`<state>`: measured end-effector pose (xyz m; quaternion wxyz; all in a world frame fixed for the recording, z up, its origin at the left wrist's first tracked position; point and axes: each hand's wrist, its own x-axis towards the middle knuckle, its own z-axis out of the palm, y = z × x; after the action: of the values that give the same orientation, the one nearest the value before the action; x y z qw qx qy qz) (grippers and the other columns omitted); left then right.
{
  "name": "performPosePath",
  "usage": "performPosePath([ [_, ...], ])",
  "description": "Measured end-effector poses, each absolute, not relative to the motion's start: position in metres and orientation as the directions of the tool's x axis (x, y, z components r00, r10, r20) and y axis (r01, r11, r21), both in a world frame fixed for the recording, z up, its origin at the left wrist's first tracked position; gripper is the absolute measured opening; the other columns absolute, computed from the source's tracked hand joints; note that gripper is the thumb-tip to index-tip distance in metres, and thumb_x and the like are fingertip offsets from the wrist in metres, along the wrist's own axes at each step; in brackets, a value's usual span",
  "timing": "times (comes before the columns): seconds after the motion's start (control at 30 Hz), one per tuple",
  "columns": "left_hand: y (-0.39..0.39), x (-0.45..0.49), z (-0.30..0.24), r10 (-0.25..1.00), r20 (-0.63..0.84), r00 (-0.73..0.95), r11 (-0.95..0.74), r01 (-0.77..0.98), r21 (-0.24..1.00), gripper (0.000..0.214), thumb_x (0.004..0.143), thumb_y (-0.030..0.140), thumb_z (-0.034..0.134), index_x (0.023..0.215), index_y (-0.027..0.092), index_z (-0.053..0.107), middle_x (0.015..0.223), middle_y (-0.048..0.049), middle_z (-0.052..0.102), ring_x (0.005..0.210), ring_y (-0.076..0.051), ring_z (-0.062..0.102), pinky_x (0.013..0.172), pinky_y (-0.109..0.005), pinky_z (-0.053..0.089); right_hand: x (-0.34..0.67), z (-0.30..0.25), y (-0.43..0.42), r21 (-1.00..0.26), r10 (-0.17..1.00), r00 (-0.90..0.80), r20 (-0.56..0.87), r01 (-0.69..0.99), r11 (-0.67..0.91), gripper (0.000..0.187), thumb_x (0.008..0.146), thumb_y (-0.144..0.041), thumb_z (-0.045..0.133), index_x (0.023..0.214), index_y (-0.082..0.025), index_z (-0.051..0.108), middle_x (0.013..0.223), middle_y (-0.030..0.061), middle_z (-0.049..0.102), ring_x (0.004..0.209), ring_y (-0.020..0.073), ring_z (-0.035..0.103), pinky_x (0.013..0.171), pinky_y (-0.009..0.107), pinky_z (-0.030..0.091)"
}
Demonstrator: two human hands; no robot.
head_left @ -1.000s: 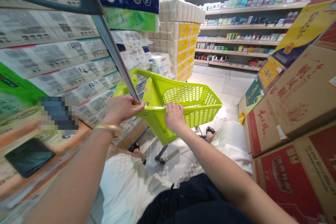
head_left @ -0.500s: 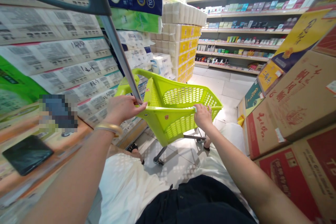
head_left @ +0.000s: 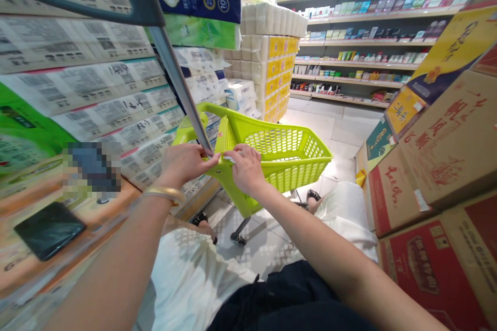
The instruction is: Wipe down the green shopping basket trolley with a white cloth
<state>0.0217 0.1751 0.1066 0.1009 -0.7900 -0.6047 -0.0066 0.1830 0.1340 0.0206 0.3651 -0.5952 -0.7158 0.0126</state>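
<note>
The lime-green plastic shopping cart (head_left: 287,173) is positioned at the centre of the head view, between the two legs, with its interior seen to be bare where visible. Directions below are taken from the cart's centre, with 12 o'clock at the top of the view.

The right hand (head_left: 248,170) has been brought back along the near rim: half a second earlier it was placed well toward 3 o'clock, and it is now located at 9 o'clock, just beside the left hand (head_left: 184,163). The right fingers are curled over the rim and pressed together; a small white item (head_left: 230,154) is held under them, its material too small to be determined. The left hand has been kept at the foot of the grey metal pole (head_left: 183,88), which is clasped by it; the fingertips are partly hidden.

By judgement, the rim is being worked in repeated passes while the cart is steadied by the left hand; the stretch toward 3 o'clock is now left uncovered.

White, grey-printed packs (head_left: 89,88) are stacked toward 10 o'clock, and brown cartons with red printing (head_left: 438,165) are stacked at 3 o'clock.
</note>
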Motion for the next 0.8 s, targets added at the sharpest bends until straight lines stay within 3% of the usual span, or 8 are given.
performPosePath([
  [0.1, 0.175, 0.021, 0.106, 0.956, 0.127, 0.265, -0.246, 0.958, -0.146, 0.073, 0.079, 0.078, 0.031, 0.092, 0.026, 0.08, 0.09, -0.0106, 0.079, 0.089, -0.031, 0.07, 0.065, -0.032, 0.042, 0.187, 0.026, 0.13, -0.427, 0.858, -0.071, 0.509, 0.844, 0.324, 0.04, 0.092, -0.011, 0.046, 0.12, -0.032, 0.068, 0.119, 0.0038, 0.064, 0.12, 0.0214, 0.048, 0.105, 0.036, 0.033],
  [0.27, 0.175, 0.023, 0.107, 0.959, 0.122, 0.256, -0.237, 0.96, -0.149, 0.07, 0.081, 0.075, 0.031, 0.093, 0.027, 0.08, 0.091, -0.0101, 0.078, 0.09, -0.031, 0.07, 0.065, -0.033, 0.042, 0.195, 0.025, 0.131, -0.426, 0.887, -0.109, 0.45, 0.846, 0.32, 0.042, 0.087, -0.005, 0.042, 0.12, -0.02, 0.064, 0.116, 0.0066, 0.065, 0.108, 0.0195, 0.055, 0.099, 0.03, 0.041],
  [0.37, 0.175, 0.023, 0.107, 0.96, 0.12, 0.253, -0.236, 0.961, -0.142, 0.069, 0.081, 0.075, 0.031, 0.093, 0.027, 0.08, 0.09, -0.0105, 0.078, 0.09, -0.031, 0.07, 0.065, -0.033, 0.042, 0.19, 0.022, 0.132, -0.406, 0.888, -0.105, 0.448, 0.861, 0.306, 0.039, 0.086, -0.009, 0.045, 0.121, -0.016, 0.061, 0.116, 0.0087, 0.064, 0.107, 0.0219, 0.054, 0.098, 0.032, 0.042],
  [0.53, 0.178, 0.021, 0.106, 0.956, 0.142, 0.257, -0.237, 0.961, -0.143, 0.072, 0.079, 0.077, 0.031, 0.092, 0.026, 0.08, 0.091, -0.0105, 0.078, 0.09, -0.032, 0.07, 0.066, -0.033, 0.043, 0.19, 0.012, 0.132, -0.336, 0.87, -0.142, 0.472, 0.883, 0.327, 0.047, 0.089, -0.012, 0.044, 0.134, -0.024, 0.054, 0.121, 0.007, 0.062, 0.107, 0.0231, 0.052, 0.094, 0.035, 0.041],
  [0.8, 0.177, 0.021, 0.107, 0.962, 0.127, 0.242, -0.226, 0.965, -0.133, 0.073, 0.078, 0.079, 0.031, 0.091, 0.027, 0.08, 0.089, -0.0097, 0.078, 0.088, -0.031, 0.07, 0.064, -0.032, 0.042, 0.258, -0.029, 0.126, -0.303, 0.887, 0.014, 0.462, 0.942, 0.143, 0.042, 0.09, -0.008, 0.042, 0.123, -0.023, 0.063, 0.115, 0.0088, 0.064, 0.106, 0.024, 0.052, 0.094, 0.034, 0.037],
])
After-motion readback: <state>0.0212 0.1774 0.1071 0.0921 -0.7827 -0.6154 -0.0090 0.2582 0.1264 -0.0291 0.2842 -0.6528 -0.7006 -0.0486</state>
